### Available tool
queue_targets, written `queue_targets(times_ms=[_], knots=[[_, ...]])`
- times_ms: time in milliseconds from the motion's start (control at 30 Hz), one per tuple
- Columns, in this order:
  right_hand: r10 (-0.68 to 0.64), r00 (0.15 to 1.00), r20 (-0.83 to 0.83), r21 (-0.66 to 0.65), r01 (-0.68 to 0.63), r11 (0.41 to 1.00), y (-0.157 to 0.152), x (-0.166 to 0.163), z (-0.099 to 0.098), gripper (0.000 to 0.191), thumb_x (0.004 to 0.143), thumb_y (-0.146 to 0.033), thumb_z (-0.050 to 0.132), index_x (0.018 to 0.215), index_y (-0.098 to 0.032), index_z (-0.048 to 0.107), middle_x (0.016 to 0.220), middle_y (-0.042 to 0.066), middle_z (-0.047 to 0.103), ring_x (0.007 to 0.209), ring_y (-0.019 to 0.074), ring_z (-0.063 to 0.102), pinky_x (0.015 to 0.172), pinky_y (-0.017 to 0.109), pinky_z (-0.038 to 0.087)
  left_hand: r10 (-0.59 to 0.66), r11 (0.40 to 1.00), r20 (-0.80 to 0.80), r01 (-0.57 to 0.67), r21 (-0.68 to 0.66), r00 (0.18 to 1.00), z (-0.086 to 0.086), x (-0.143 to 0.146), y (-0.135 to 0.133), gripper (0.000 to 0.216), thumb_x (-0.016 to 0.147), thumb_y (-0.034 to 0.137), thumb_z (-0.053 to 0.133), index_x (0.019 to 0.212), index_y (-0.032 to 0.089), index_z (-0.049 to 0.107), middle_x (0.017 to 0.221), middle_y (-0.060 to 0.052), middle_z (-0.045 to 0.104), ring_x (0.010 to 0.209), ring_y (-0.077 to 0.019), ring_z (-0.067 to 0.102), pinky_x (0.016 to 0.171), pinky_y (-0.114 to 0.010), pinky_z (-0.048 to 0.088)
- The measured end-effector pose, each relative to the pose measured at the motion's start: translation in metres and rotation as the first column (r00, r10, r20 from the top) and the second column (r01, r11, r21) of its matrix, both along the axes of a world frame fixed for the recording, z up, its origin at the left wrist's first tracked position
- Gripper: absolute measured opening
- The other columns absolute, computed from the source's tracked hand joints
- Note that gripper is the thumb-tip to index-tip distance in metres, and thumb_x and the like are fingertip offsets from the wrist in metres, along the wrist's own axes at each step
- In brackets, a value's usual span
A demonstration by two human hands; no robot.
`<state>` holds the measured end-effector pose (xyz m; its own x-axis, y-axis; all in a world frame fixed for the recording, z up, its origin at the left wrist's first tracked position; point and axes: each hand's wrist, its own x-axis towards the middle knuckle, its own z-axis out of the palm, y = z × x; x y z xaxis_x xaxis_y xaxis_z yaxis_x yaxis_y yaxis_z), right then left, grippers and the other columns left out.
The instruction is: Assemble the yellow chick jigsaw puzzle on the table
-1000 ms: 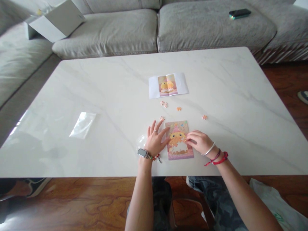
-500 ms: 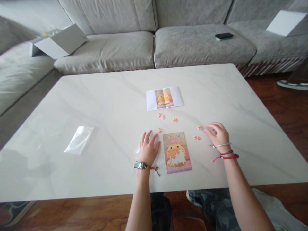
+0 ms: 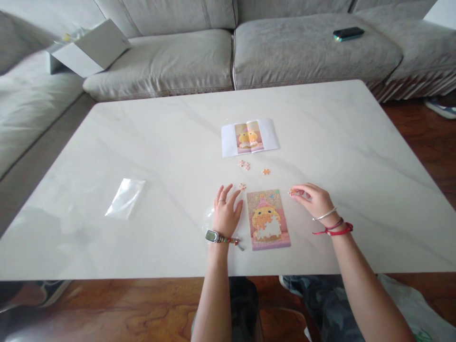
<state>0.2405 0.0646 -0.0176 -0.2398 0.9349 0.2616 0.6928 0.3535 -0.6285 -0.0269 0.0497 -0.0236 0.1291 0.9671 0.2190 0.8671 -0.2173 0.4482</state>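
A small jigsaw puzzle [image 3: 268, 219] of a yellow chick with a pink hat lies near the front edge of the white marble table [image 3: 142, 142]. My left hand [image 3: 227, 210] rests flat and open on the table just left of the puzzle. My right hand [image 3: 312, 201] is to the right of the puzzle's top corner, its fingertips pinched on a small puzzle piece [image 3: 292, 192]. Loose pieces lie beyond the puzzle: one [image 3: 242, 186] by my left fingertips, a pair [image 3: 244, 165] and a single piece [image 3: 265, 171] farther back. A printed reference picture [image 3: 250, 137] lies behind them.
A clear plastic bag [image 3: 125, 198] lies on the table's left part. A grey sofa [image 3: 199, 52] runs along the far side, with a phone [image 3: 348, 33] on its right cushion and a white box [image 3: 89, 47] on the left. Wooden floor shows below the table.
My right hand left the puzzle, reached right to the loose pieces, and has come back toward the puzzle's corner holding one. My left hand slid slightly off the puzzle's edge.
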Motion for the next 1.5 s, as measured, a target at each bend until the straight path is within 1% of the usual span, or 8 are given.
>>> queue_targets(times_ms=[133, 267, 400, 567, 900, 1267, 1400, 1500], knots=[[0.261, 0.965, 0.027, -0.027, -0.260, 0.965, -0.024, -0.031, 0.007, 0.016, 0.073, -0.026, 0.054, 0.087, -0.020, 0.060, 0.082, 0.005, 0.060, 0.076, 0.0141, 0.054, 0.069, 0.028, 0.045, -0.037, 0.999, 0.000, 0.037, -0.015, 0.999, 0.005, 0.003, -0.006, 0.026, 0.079, 0.025, 0.043, 0.104, 0.021, 0.050, 0.122, -0.007, 0.040, 0.122, -0.0230, 0.023, 0.097, -0.044, 0.029], [0.351, 0.929, 0.119, -0.013, -0.351, 0.936, -0.041, -0.049, 0.001, 0.013, 0.073, -0.023, 0.055, 0.083, -0.019, 0.062, 0.080, 0.005, 0.059, 0.076, 0.0150, 0.052, 0.069, 0.030, 0.043, -0.054, 0.999, -0.015, 0.054, -0.009, 0.998, 0.008, 0.004, -0.014, 0.026, 0.079, 0.025, 0.042, 0.103, 0.020, 0.051, 0.122, -0.007, 0.040, 0.122, -0.0225, 0.024, 0.098, -0.042, 0.029], [0.350, 0.918, 0.185, -0.023, -0.352, 0.936, -0.045, -0.052, -0.005, 0.013, 0.073, -0.023, 0.055, 0.083, -0.019, 0.062, 0.081, 0.006, 0.060, 0.076, 0.0156, 0.052, 0.069, 0.031, 0.041, -0.093, 0.996, -0.010, 0.093, -0.008, 0.996, 0.008, 0.007, -0.017, 0.026, 0.079, 0.026, 0.043, 0.104, 0.021, 0.050, 0.122, -0.007, 0.040, 0.122, -0.0223, 0.023, 0.098, -0.042, 0.029], [0.363, 0.912, 0.192, -0.051, -0.360, 0.931, -0.044, -0.054, -0.004, 0.010, 0.073, -0.023, 0.054, 0.078, -0.017, 0.062, 0.078, 0.005, 0.061, 0.078, 0.0161, 0.051, 0.070, 0.031, 0.038, -0.176, 0.983, -0.018, 0.175, -0.049, 0.984, 0.008, 0.011, -0.016, 0.029, 0.078, 0.029, 0.045, 0.105, 0.022, 0.050, 0.124, -0.006, 0.038, 0.123, -0.0239, 0.020, 0.097, -0.045, 0.029], [0.351, 0.914, 0.205, -0.037, -0.351, 0.936, -0.046, -0.058, -0.002, 0.011, 0.075, -0.023, 0.052, 0.076, -0.018, 0.063, 0.075, 0.005, 0.060, 0.076, 0.0149, 0.050, 0.067, 0.028, 0.036, -0.345, 0.924, -0.040, 0.331, -0.192, 0.938, 0.010, 0.017, -0.018, 0.045, 0.069, 0.039, 0.055, 0.112, 0.028, 0.047, 0.130, -0.005, 0.029, 0.125, -0.0279, 0.011, 0.099, -0.051, 0.017], [0.331, 0.913, 0.238, 0.017, -0.344, 0.939, -0.048, -0.063, -0.002, 0.016, 0.076, -0.023, 0.051, 0.068, -0.019, 0.063, 0.073, 0.004, 0.058, 0.073, 0.0139, 0.047, 0.065, 0.028, 0.034, -0.369, 0.908, 0.011, 0.363, -0.209, 0.929, 0.012, 0.022, -0.019, 0.042, 0.071, 0.027, 0.054, 0.112, 0.027, 0.047, 0.131, -0.005, 0.029, 0.126, -0.0277, 0.012, 0.099, -0.050, 0.019], [0.317, 0.890, 0.328, 0.020, -0.342, 0.939, -0.052, -0.065, 0.002, 0.016, 0.077, -0.019, 0.049, 0.068, -0.019, 0.063, 0.072, 0.004, 0.056, 0.072, 0.0143, 0.046, 0.063, 0.028, 0.032, -0.414, 0.879, 0.047, 0.413, -0.239, 0.909, 0.009, 0.025, -0.019, 0.045, 0.071, 0.030, 0.052, 0.116, 0.025, 0.044, 0.131, -0.006, 0.030, 0.125, -0.0279, 0.014, 0.099, -0.048, 0.021], [0.283, 0.848, 0.449, 0.016, -0.324, 0.946, -0.059, -0.072, 0.010, 0.018, 0.077, -0.016, 0.047, 0.071, -0.018, 0.063, 0.072, 0.005, 0.056, 0.073, 0.0163, 0.045, 0.062, 0.031, 0.030, -0.403, 0.877, 0.050, 0.401, -0.264, 0.914, 0.007, 0.028, -0.020, 0.049, 0.071, 0.035, 0.053, 0.118, 0.025, 0.042, 0.132, -0.007, 0.028, 0.125, -0.0296, 0.011, 0.099, -0.049, 0.020]])
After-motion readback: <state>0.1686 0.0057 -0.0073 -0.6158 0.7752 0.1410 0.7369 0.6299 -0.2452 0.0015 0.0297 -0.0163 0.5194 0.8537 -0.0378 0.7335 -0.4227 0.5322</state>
